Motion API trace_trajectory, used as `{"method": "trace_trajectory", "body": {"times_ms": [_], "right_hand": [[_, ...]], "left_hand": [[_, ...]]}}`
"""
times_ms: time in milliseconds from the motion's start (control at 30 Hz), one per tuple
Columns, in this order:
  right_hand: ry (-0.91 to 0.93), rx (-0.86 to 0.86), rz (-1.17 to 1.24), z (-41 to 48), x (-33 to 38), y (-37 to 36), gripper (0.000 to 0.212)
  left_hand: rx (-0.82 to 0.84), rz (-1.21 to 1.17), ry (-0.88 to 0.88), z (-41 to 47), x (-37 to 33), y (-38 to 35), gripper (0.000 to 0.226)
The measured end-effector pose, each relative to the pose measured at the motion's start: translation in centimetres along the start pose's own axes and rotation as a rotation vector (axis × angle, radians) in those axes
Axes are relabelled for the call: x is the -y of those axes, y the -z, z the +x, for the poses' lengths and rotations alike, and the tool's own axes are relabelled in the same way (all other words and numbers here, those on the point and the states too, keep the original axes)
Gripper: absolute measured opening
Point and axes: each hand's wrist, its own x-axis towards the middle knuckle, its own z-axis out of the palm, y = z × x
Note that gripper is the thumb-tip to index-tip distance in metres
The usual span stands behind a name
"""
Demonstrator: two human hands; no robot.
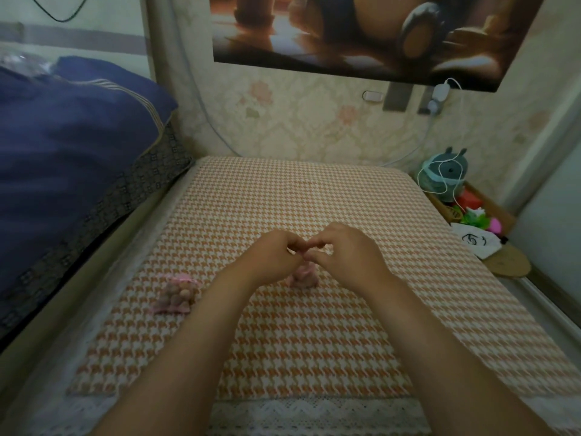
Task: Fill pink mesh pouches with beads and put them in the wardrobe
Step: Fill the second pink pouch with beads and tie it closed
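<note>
Meeting fingertip to fingertip, the left hand and the right hand curl together over a pink mesh pouch, pinching at its gathered neck. What exactly they grip there is too small to tell. The pouch stands on an orange-and-white houndstooth cloth, partly hidden between the two wrists. A second filled pouch lies on the same cloth, well apart to the left of the left forearm. Dark blue bedding rises along the left, and a grey plush toy wrapped in white cable sits at the far right.
</note>
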Motion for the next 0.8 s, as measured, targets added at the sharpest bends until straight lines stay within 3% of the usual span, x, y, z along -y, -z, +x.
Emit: {"method": "trace_trajectory", "body": {"times_ms": [233, 433, 567, 800], "right_hand": [[-0.184, -0.062, 0.104, 0.5, -3.0, -1.2, 0.021], [-0.278, 0.142, -0.068, 0.9, -4.9, -3.5, 0.035], [-0.284, 0.193, -0.084, 1.6, -5.2, -4.8, 0.039], [-0.31, 0.158, 0.017, 1.6, -5.2, -4.6, 0.021]], "left_hand": [[-0.02, 0.027, 0.024, 0.4, 0.2, 0.2, 0.03], [-0.012, 0.016, 0.003, 0.6, 0.3, 0.1, 0.028], [-0.006, 0.013, -0.004, 0.9, 0.5, 0.1, 0.028], [-0.008, 0.013, -0.003, 0.9, 0.3, 0.1, 0.03]]}}
